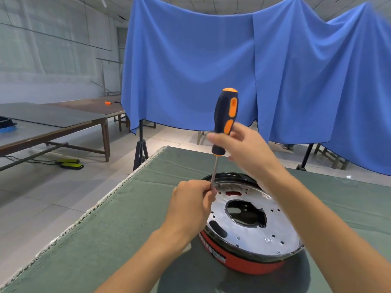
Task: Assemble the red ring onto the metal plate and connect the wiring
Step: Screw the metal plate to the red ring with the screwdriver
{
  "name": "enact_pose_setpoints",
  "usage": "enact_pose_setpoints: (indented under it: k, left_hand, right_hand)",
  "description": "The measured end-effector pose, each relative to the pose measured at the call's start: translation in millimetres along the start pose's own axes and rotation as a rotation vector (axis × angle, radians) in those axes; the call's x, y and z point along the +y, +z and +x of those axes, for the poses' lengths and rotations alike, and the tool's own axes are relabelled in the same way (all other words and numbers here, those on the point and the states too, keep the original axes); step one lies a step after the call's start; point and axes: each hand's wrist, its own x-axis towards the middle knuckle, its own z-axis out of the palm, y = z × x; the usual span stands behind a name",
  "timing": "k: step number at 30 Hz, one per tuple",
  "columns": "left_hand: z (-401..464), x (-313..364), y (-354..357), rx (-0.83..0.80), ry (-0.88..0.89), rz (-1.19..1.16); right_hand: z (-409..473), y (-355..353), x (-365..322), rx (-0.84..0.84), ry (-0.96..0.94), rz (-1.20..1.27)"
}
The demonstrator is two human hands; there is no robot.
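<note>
The shiny perforated metal plate (249, 218) sits atop the red ring (243, 261). The left hand (190, 204) pinches the screwdriver (224, 123) shaft; the right hand (243, 144) grips its handle.

The round silver metal plate (254, 218) is sitting on top of the red ring (243, 261), which is resting on the green cloth-covered tabletop (127, 218). The orange-and-black screwdriver (224, 123) is standing nearly upright over the plate's far left edge. The left hand (190, 204) is pinching its shaft low down, beside the plate's left rim, while the right hand (243, 149) is holding the handle above. A draped blue fabric curtain (211, 70) is hanging behind the tabletop, and long wooden tables (53, 123) are standing off to the left.
</note>
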Motion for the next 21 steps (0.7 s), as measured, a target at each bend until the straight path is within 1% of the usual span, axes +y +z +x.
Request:
enact_pose_setpoints:
  k: [2, 3, 5, 6, 8, 10, 12, 14, 15, 18, 19, 21]
  left_hand:
    - [2, -3, 1, -0.101, 0.023, 0.003]
    - [2, -4, 2, -0.142, 0.018, -0.014]
    - [2, -6, 4, -0.168, -0.009, -0.084]
    - [2, -6, 6, -0.150, -0.024, -0.132]
    - [1, -8, 8, -0.057, -0.056, -0.238]
    - [1, -10, 9, 0.031, -0.084, -0.344]
    - [2, -13, 8, 0.030, -0.089, -0.447]
    - [2, -18, 8, -0.008, -0.062, -0.487]
    - [2, -19, 7, -0.028, -0.036, -0.475]
    - [4, -22, 3, -0.091, 0.000, -0.441]
    - [4, -23, 2, -0.111, -0.001, -0.435]
    - [6, -26, -2, -0.142, 0.018, -0.400]
  right_hand:
    - [7, -10, -4, -0.068, 0.044, 0.272]
    - [8, -14, -5, -0.089, 0.042, 0.347]
    - [7, -15, -4, -0.092, -0.009, 0.377]
    - [5, -14, -2, -0.061, -0.037, 0.365]
    - [3, -11, -1, 0.044, -0.083, 0.324]
    - [2, -8, -1, 0.123, -0.120, 0.205]
    - [1, -6, -6, 0.165, -0.139, 0.078]
    - [-1, -5, -9, 0.174, -0.153, -0.019]
    - [-1, -6, -10, 0.142, -0.150, -0.002]
    - [0, -10, -10, -0.082, -0.035, 0.262]
    - [0, -11, -9, -0.117, -0.014, 0.298]
    - [0, -9, -7, -0.103, -0.062, 0.298]
